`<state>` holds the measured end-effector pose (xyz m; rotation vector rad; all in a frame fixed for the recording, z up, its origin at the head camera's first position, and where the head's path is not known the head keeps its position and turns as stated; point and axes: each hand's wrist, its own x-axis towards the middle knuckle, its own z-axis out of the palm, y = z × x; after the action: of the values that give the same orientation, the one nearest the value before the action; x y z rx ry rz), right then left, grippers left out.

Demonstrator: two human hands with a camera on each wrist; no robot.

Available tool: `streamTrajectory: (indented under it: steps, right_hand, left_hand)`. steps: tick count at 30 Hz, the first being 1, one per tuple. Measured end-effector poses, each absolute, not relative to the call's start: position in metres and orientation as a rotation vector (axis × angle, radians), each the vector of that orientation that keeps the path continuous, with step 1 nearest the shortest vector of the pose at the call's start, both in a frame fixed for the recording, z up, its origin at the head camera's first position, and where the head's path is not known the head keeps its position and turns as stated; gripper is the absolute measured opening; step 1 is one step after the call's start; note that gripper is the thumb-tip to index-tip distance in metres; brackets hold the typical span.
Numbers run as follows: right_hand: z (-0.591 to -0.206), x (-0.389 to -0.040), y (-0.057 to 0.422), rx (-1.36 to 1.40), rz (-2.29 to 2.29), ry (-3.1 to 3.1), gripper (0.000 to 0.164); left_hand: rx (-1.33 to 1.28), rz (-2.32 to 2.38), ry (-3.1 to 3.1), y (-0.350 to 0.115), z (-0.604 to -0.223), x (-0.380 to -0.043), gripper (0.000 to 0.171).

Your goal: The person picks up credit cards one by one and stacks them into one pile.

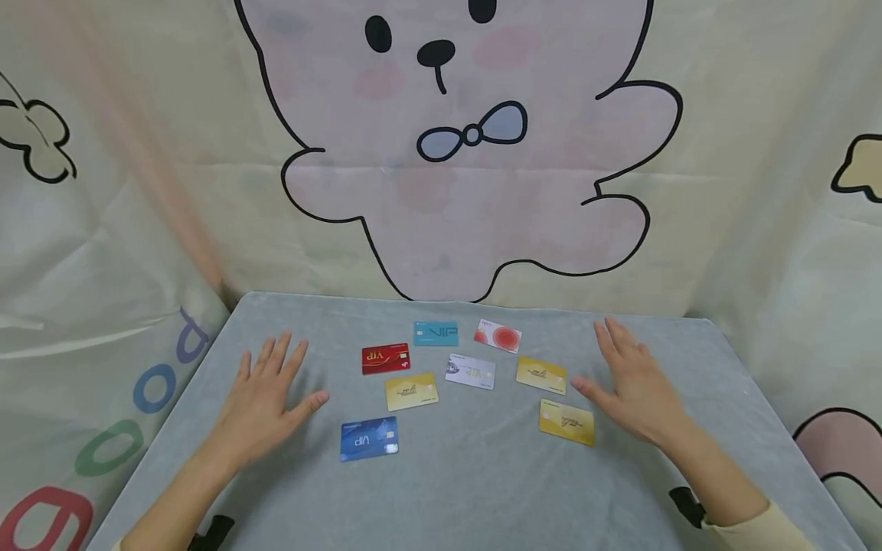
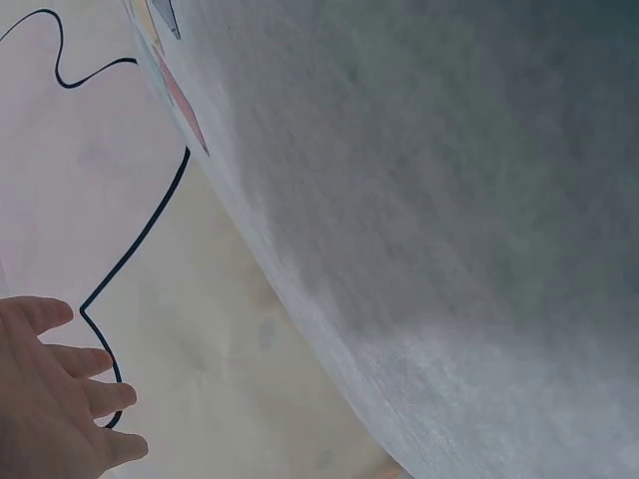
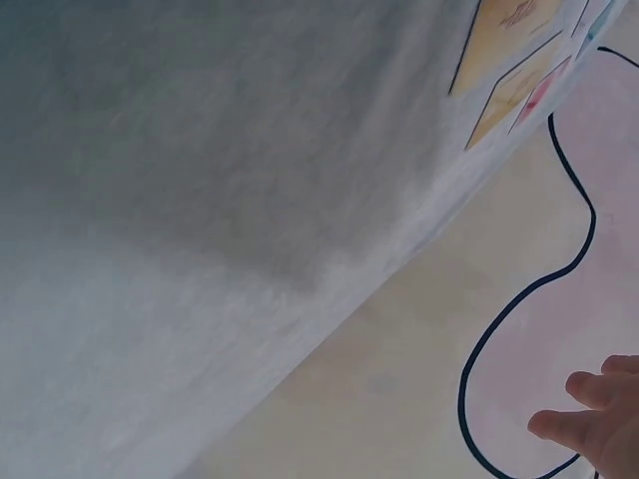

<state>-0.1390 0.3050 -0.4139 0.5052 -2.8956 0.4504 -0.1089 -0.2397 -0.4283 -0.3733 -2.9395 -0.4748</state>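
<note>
Several plastic cards lie spread over a grey-blue cloth. My left hand [image 1: 265,409], fingers straight and spread, hovers above the cloth left of the blue VIP card [image 1: 369,439] and the red VIP card [image 1: 385,359]. On the other side my right hand [image 1: 634,386] is held over the cloth, fingers extended, its thumb close to a gold card [image 1: 540,375]. A second gold card [image 1: 566,422] lies just below that one. Around the middle are another gold card [image 1: 412,392], a silver-white card [image 1: 470,372], a teal VIP card [image 1: 436,334] and a white card with red circles [image 1: 498,336]. Neither hand holds anything.
The cloth-covered table [image 1: 468,497] ends at the back against a curtain [image 1: 441,229] printed with a cartoon animal. Printed fabric [image 1: 89,306] also hangs along the left and right sides. Dark straps show at both wrists.
</note>
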Motion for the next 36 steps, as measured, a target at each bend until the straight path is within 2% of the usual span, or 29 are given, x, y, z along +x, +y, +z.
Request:
streamTrajectory:
  steps: [24,36]
  right_hand:
    - [-0.422,-0.132,0.246,0.598,0.734,-2.946,0.097]
    - [-0.425,-0.131,0.199,0.682,0.885,-2.961,0.094]
  left_hand:
    - [-0.403,-0.595,-2.863,-0.227,-0.432,-0.086,0.083]
    - [-0.376,-0.703,-2.910,-0.216,-0.432,-0.078,0.080]
